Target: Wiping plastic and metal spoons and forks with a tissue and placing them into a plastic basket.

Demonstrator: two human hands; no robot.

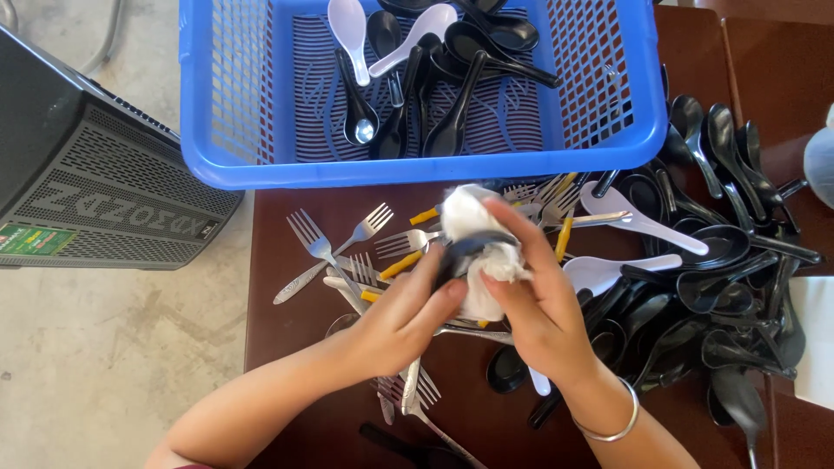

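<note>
Seen from the head camera, a person's left hand (401, 314) grips a black soup spoon (469, 249) while the right hand (530, 287) closes around a white cloth (473, 227) wrapped over its bowl, both held just above a dark brown table (282, 347). Metal forks (334, 246) lie scattered beneath the hands, and a heap of black spoons (730, 269) is piled to the right. A blue plastic basket (417, 161) at the table's far edge holds more black and white spoons.

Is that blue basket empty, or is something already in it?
Partly filled: blue basket holds black spoons and white spoons.
</note>
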